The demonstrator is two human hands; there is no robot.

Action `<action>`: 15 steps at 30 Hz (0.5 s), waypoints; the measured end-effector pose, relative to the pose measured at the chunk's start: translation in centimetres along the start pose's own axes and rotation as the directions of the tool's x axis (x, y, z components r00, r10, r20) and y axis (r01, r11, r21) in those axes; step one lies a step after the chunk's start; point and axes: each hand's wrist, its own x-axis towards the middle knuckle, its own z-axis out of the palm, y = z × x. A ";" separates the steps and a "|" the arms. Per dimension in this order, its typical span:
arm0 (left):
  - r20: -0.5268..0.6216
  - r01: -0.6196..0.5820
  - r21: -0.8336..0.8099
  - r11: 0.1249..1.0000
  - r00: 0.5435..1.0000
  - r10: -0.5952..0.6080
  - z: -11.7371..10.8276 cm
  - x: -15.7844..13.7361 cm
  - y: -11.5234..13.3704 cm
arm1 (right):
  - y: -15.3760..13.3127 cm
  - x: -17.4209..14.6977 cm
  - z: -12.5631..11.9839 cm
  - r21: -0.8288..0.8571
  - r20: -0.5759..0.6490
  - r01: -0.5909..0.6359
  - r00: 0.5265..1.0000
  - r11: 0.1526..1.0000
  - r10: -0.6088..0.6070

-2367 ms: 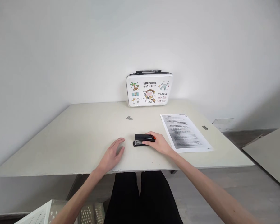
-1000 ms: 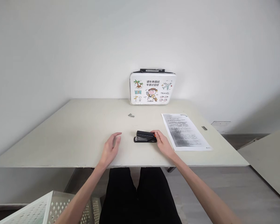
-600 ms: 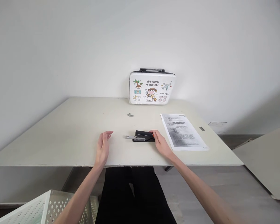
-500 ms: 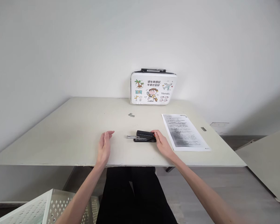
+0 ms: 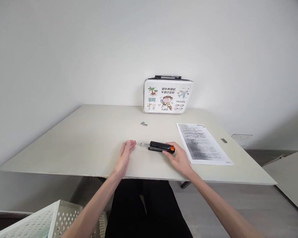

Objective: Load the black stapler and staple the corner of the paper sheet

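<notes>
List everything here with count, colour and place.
Stapler: one, mainly black, right hand
Rail: one, silver, stapler's left end
Staple strips: three, grey, two central, one right
Sheet: one, white, table's right
Case: one, white, table's back
Table: one, pale, centre
Table leg: one clear, dark, beneath
Basket: at least one, white, lower left
Wall plate: one, white, right
Panel: one, pale, right edge
Floor: one, grey, below
Wall: one or more, white, behind
Legs: two, in black trousers, below
Left hand: one, bare, near rail
Right hand: one, bare, on stapler

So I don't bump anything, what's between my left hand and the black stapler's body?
In the head view: a thin silver metal rail, sticking out of the black stapler toward your left hand without reaching it.
</notes>
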 end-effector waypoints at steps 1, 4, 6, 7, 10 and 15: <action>0.015 0.082 -0.128 0.988 0.997 -0.080 0.9 0.2 -0.1 | -0.3 -0.3 0.0 -0.013 -0.022 0.035 0.999 0.999 -0.035; 0.108 0.351 -0.388 0.852 0.936 -0.336 3.4 0.9 -0.1 | -1.2 -0.8 -0.1 -0.070 -0.074 0.216 0.972 0.974 -0.221; 0.184 0.467 -0.453 0.759 0.882 -0.433 4.7 1.4 0.1 | -1.7 -1.0 -0.2 -0.127 -0.077 0.372 0.920 0.919 -0.383; 0.212 0.499 -0.474 0.726 0.864 -0.456 5.2 1.5 0.1 | -1.9 -1.1 -0.3 -0.160 -0.067 0.438 0.889 0.885 -0.452; 0.241 0.535 -0.520 0.666 0.840 -0.487 6.1 1.9 0.2 | -2.3 -1.2 -0.6 -0.264 -0.015 0.534 0.830 0.803 -0.558; 0.191 0.532 -0.554 0.641 0.830 -0.524 6.2 2.2 0.3 | -2.2 -1.5 -1.0 -0.347 0.043 0.549 0.819 0.760 -0.572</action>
